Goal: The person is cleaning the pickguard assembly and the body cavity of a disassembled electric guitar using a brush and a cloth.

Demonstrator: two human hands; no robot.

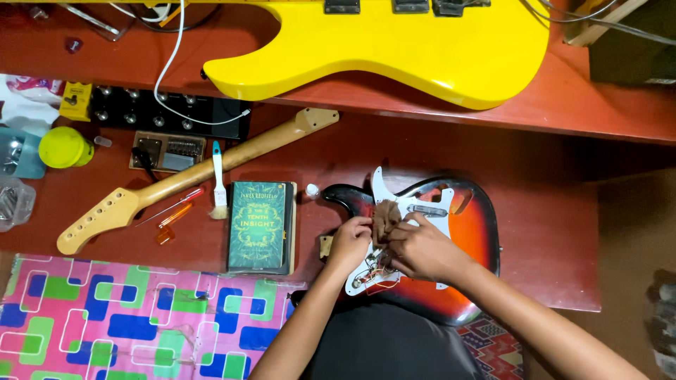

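Together our 2 hands meet over the red-and-black sunburst electric guitar body (473,232) lying at the red table's (549,211) near edge. Our left hand (350,243) and right hand (421,250) both pinch a crumpled brown cloth (386,217) against its white plastic pickguard (442,204). Just left lies a green hardcover book (258,225).

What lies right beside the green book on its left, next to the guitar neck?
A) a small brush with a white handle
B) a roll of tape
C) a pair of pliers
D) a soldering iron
A: a small brush with a white handle and pale bristles lies just left of the green book, across the loose guitar neck.
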